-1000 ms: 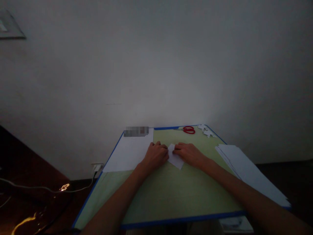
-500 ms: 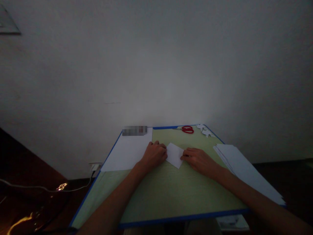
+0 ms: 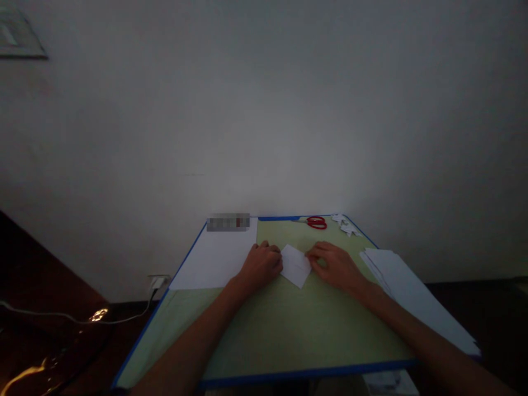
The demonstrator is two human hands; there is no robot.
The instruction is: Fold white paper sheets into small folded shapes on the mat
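Note:
A small white piece of paper (image 3: 295,267), roughly square and turned cornerwise, lies between my hands on the green tabletop (image 3: 305,330). At its left corner my left hand (image 3: 266,263) has curled fingers closed on the edge. My right hand (image 3: 330,263) pinches the upper right edge between thumb and fingers. A faint line, perhaps a crease, crosses the paper. The fingertips of the left hand are partly hidden.
Red-handled scissors (image 3: 315,222) lie at the back edge. Small folded white paper pieces (image 3: 345,225) sit in the back right corner. A stack of white paper (image 3: 412,291) lies on the right, a large white sheet (image 3: 214,256) on the left. The wall (image 3: 264,137) rises behind.
My right hand has shifted slightly up along the paper's right edge, its fingers now more bent in a pinch. The left hand keeps its place. The view has tilted a little.

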